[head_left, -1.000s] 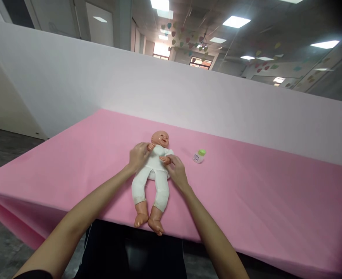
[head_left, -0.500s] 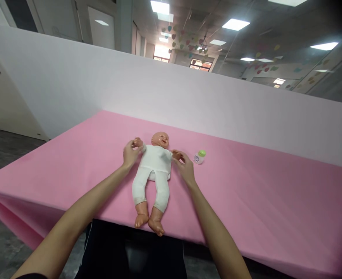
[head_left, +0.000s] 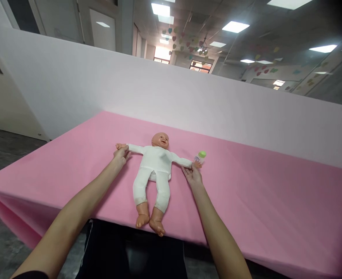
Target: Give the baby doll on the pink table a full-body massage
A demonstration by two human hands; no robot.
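at the near edge of the pink-covered table (head_left: 246, 193), a baby doll (head_left: 157, 161) lies on its back, feet by the rim, arms spread wide. the left hand (head_left: 121, 154) grasps the doll's wrist on that side; the right hand (head_left: 193, 175) is at the other wrist, palm partly open, its grip hard to tell. a green-capped bottle (head_left: 200, 157) sits just beside that doll hand. open cloth lies to both sides, and a white partition (head_left: 188, 97) runs along the far edge.
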